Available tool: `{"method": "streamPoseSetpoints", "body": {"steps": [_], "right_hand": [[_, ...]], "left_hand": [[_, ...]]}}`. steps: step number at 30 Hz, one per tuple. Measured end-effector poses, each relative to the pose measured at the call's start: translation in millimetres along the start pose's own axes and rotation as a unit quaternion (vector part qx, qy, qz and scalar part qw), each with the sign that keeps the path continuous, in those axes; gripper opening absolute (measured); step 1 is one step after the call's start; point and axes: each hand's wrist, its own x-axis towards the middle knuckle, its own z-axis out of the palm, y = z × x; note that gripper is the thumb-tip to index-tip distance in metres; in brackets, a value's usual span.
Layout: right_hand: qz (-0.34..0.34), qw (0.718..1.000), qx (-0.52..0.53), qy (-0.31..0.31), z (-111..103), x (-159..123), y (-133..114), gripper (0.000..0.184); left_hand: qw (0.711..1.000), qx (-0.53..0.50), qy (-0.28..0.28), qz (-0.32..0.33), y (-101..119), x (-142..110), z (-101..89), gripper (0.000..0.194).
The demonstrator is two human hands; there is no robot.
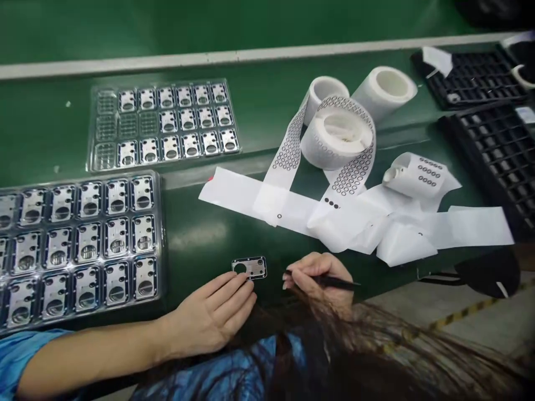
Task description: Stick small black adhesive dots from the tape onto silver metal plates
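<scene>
A small flat metal plate point(249, 267) with a round hole lies on the green table near its front edge. My left hand point(211, 314) rests flat beside it, fingers stretched out, the fingertips touching the plate's lower edge. My right hand point(320, 278) is closed around thin black tweezers point(330, 282), whose tip points left toward the plate. Hair hangs over the lower part of that hand.
Two clear trays of metal plates point(79, 245) point(163, 125) lie at left. Rolls and loose strips of white backing paper with ring stickers point(338, 139) spread across the middle right. Black trays point(497, 150) stand at far right. A black bag point(487, 273) lies below them.
</scene>
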Motion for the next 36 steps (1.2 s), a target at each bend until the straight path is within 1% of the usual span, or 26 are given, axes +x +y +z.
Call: {"method": "streamPoseSetpoints", "body": {"steps": [2, 4, 6, 8, 12, 19, 23, 27, 32, 36], "right_hand": [[0.027, 0.999, -0.020, 0.007, 0.9, -15.0, 12.9, 0.018], [0.027, 0.999, -0.040, 0.019, 2.1, -22.1, 19.0, 0.018], [0.025, 0.998, -0.056, 0.032, 3.5, -23.8, 19.6, 0.019], [0.040, 0.996, -0.070, 0.035, 4.6, -22.9, 17.7, 0.017], [0.069, 0.992, -0.104, 0.033, 5.7, -20.9, 14.5, 0.015], [0.088, 0.986, -0.140, 0.031, 4.9, -20.5, 14.3, 0.014], [0.097, 0.981, -0.167, 0.029, 4.4, -21.2, 13.9, 0.012], [0.099, 0.980, -0.173, 0.025, 3.3, -21.9, 14.2, 0.011], [0.088, 0.978, -0.187, 0.002, 1.2, -20.9, 15.9, 0.007], [0.088, 0.980, -0.175, 0.016, 1.1, -20.5, 13.8, 0.009]], "left_hand": [[1.000, -0.010, -0.017, 0.003, -3.6, 0.7, 1.6, 0.041], [0.999, -0.036, -0.030, 0.005, -8.5, 5.5, 1.1, 0.042], [0.997, -0.066, -0.038, 0.003, -11.0, 8.1, 1.4, 0.041], [0.995, -0.081, -0.051, -0.005, -10.4, 6.9, 3.5, 0.046], [0.994, -0.076, -0.074, -0.009, -7.3, 1.2, 8.6, 0.051], [0.996, -0.038, -0.086, 0.001, -9.7, 3.8, 6.3, 0.050], [0.994, -0.058, -0.088, -0.001, -9.9, 4.2, 4.3, 0.053], [0.992, -0.090, -0.087, -0.017, -10.6, 5.7, 3.1, 0.050], [0.993, -0.073, -0.094, -0.003, -11.7, 7.2, 1.7, 0.051], [0.994, -0.063, -0.089, 0.003, -10.9, 4.9, 3.8, 0.054]]}}
